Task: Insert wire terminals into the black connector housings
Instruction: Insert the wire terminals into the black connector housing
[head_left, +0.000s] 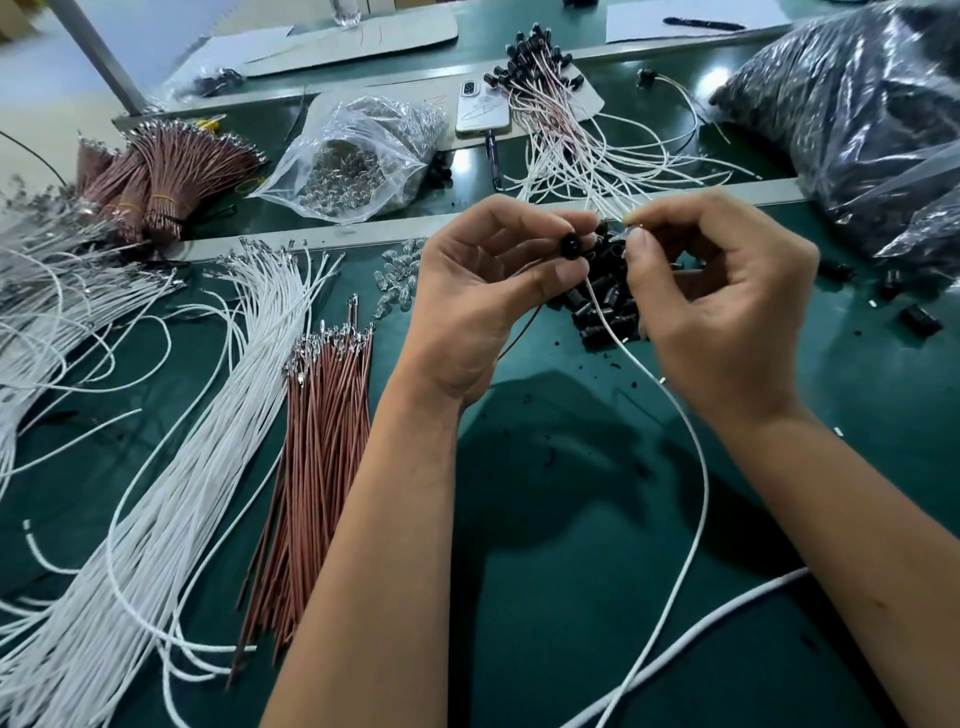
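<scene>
One black connector housing (573, 244) pinched in the left hand (480, 291), grip tight round it, up above the housing pile (605, 291). One white wire (696, 452), terminal end nipped in the right hand (722, 312), grip closed on it, right beside that housing. Left of the pile: white wires (171, 467) and brown wires (322, 441), too many to count. Behind the pile, one clear bag (353, 156) and one phone (482, 111). Green surface (571, 519) underneath.
</scene>
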